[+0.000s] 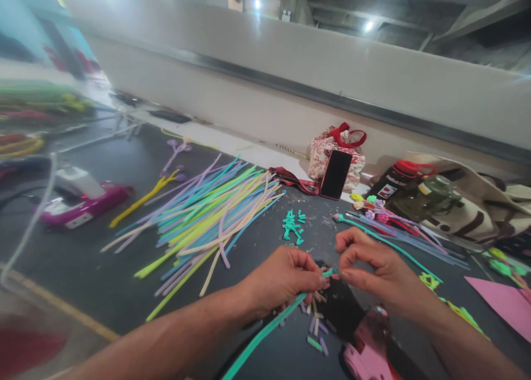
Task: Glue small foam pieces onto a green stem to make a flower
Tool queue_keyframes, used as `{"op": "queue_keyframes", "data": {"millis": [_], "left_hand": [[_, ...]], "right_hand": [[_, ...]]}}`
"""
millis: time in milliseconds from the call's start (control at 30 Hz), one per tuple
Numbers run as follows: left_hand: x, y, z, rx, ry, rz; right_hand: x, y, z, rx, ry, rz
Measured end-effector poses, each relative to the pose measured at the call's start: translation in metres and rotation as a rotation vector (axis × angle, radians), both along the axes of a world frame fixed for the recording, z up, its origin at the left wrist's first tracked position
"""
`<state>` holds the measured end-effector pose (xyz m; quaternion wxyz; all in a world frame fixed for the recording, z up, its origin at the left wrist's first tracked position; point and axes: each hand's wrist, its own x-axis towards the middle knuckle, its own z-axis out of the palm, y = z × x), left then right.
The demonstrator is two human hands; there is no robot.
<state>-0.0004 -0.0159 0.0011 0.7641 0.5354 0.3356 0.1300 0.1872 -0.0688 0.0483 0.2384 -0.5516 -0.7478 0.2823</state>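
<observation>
My left hand (pixel 296 272) is closed in a pinch on a teal pipe cleaner (pixel 265 333), whose long end runs down toward the bottom edge. Close beside it, my right hand (pixel 367 261) has its thumb and fingers pressed together at the stem's tip. A small pinkish bit shows there, but what those fingers hold is too small to tell. Just below both hands lie short cut pieces (pixel 317 327) in purple, cream and green. A pink glue gun (pixel 369 347) rests under my right wrist. Bent teal pieces (pixel 292 225) lie beyond my left hand.
A broad pile of pastel pipe cleaners (pixel 211 214) covers the table's left middle. Further left is a purple device (pixel 87 203). Along the back stand a phone (pixel 336 174), a patterned bag (pixel 321 153), a dark bottle (pixel 394 181) and a canvas bag (pixel 485 203). Pink paper (pixel 504 302) lies right.
</observation>
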Motion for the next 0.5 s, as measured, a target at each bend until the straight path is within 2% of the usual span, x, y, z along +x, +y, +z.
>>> {"op": "queue_keyframes", "data": {"millis": [133,367,500], "left_hand": [[-0.0007,-0.0001,-0.0037,0.008,-0.041,0.002],[0.0001,-0.0002,0.0033,0.017,-0.02,-0.003],[0.0,-0.0006,0.0021,0.036,-0.061,-0.003]], "right_hand": [[-0.0014,-0.0011,0.0001,0.002,-0.01,-0.011],[-0.002,-0.0012,0.0,0.032,-0.047,-0.009],[-0.0033,-0.0006,0.0003,0.047,-0.068,-0.026]]}}
